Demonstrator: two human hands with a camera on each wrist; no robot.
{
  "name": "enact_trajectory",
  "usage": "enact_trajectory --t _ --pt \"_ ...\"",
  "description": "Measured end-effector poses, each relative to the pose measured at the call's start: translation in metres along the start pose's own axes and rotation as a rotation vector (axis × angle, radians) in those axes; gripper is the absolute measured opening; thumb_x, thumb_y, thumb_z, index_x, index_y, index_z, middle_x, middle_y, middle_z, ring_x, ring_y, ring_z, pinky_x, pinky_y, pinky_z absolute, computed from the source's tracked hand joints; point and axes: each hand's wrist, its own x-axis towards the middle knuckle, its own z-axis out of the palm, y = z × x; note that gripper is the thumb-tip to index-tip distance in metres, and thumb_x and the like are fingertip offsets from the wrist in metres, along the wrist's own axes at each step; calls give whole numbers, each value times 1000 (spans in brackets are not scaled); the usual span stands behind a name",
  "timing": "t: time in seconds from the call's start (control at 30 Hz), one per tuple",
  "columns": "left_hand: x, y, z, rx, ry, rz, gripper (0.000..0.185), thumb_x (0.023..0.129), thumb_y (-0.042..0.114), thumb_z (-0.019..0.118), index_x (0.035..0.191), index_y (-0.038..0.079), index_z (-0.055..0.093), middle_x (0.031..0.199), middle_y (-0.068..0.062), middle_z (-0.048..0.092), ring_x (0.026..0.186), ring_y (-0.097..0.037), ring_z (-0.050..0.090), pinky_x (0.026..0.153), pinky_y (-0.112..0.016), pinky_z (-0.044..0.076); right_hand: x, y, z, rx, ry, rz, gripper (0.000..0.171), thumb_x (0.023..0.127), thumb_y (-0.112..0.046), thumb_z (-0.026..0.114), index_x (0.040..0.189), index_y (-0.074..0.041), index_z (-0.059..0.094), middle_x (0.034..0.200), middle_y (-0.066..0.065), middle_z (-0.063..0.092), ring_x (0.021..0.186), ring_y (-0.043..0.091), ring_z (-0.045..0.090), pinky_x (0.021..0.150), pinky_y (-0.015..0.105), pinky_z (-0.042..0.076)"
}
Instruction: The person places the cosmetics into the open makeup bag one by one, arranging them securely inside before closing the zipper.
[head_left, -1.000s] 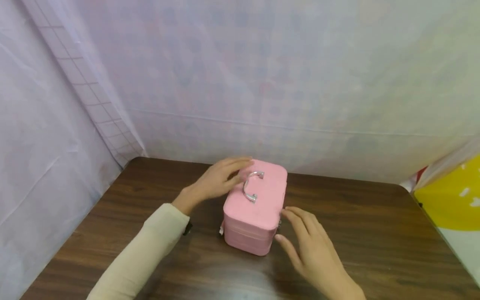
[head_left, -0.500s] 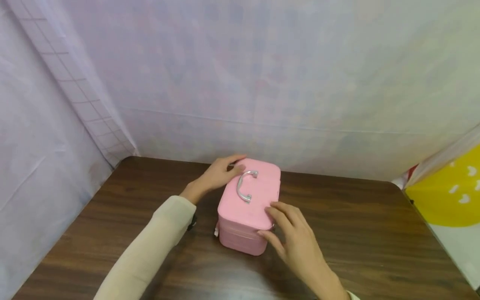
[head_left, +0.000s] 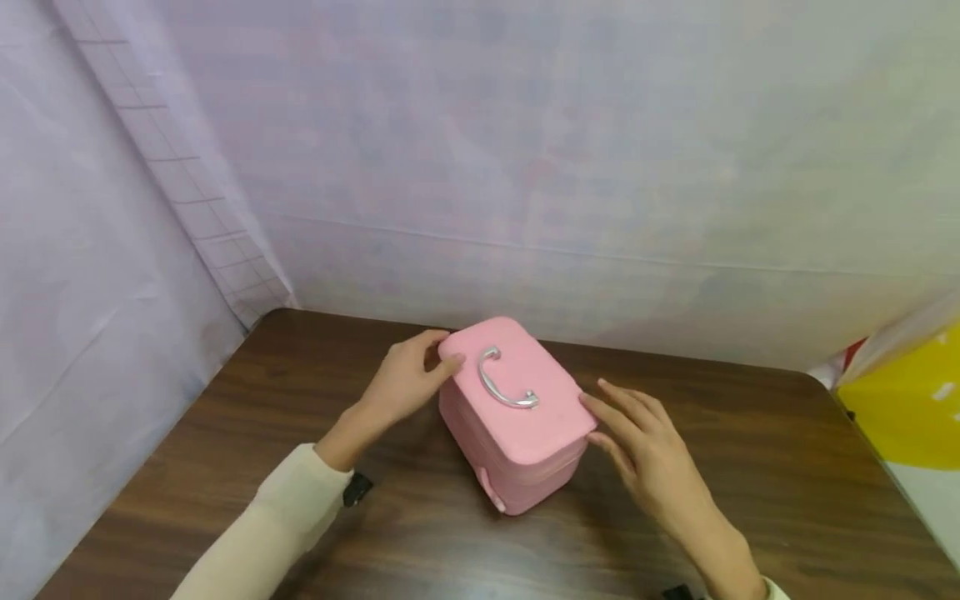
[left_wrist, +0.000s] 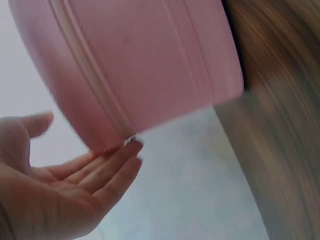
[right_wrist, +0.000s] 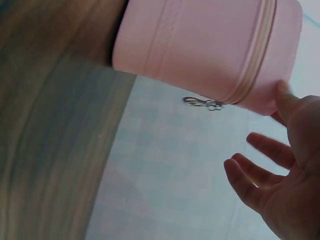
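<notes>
A pink zip-up vanity case (head_left: 517, 433) with a silver arched handle (head_left: 501, 390) on its lid stands upright and slantwise on the table. My left hand (head_left: 405, 379) is at its far left corner. In the left wrist view, straight fingers (left_wrist: 112, 172) touch the lid's edge beside the zip, and the thumb is apart from the case. At the near right corner of the lid, my right hand (head_left: 652, 450) pinches lightly with thumb and index finger; its other fingers spread away from the case. Metal zip pulls (right_wrist: 202, 103) dangle from the side in the right wrist view.
The dark wood-grain table (head_left: 750, 467) ends at a pale cloth backdrop (head_left: 600, 167). Another white cloth (head_left: 97, 250) hangs at the left. A yellow patterned item (head_left: 907, 417) is beyond the table's right edge. A pink tab (head_left: 491, 490) sticks out from the case's side.
The case has turned counterclockwise on the table, its near end swinging right. My left hand has moved left and nearer with its corner, and my right hand has shifted right.
</notes>
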Motion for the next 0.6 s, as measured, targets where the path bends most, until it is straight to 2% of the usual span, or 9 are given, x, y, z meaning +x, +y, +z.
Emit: enact_trajectory --t 0.1,0.23,0.33,0.43,0.53,0.6 --pt "-1 -6 -9 -9 -102 40 70 87 39 69 142 3 43 136 -16 51 120 -30 53 96 -46 43 -6 -15 -2 -31 22 50 49 97 -42 51 133 -8 57 141 10 48 124 31 47 98 43 40" --pt "7 -21 -13 -44 -258 163 91 80 32 79 152 10 26 153 -13 30 137 -30 31 108 -49 28 -12 -55 10 -57 149 119 60 97 -49 45 133 -1 53 137 17 49 117 36 52 89 50 46" --pt "13 -33 -9 -114 -334 215 94 77 24 82 152 12 26 154 -11 27 140 -28 26 109 -46 27 -14 -80 22 -70 169 193 67 95 -53 48 135 0 49 137 23 47 112 41 53 81 57 48" --pt "14 -41 -5 -179 -312 210 89 74 17 84 149 14 35 149 -10 37 132 -27 39 101 -44 39 -13 -94 32 -94 114 248 77 91 -60 49 138 0 44 142 29 38 110 45 53 75 58 49" --pt "11 -42 -2 -204 -229 179 85 70 12 86 144 16 45 141 -9 49 114 -24 54 86 -40 49 -10 -99 40 -137 109 254 84 88 -63 51 137 5 43 143 34 33 107 48 53 72 57 51" --pt "7 -40 0 -185 -171 160 84 67 14 88 142 17 49 136 -8 53 104 -19 58 81 -37 50 -7 -97 41 -169 124 256 86 87 -64 51 134 8 44 142 36 33 104 48 54 70 57 51"
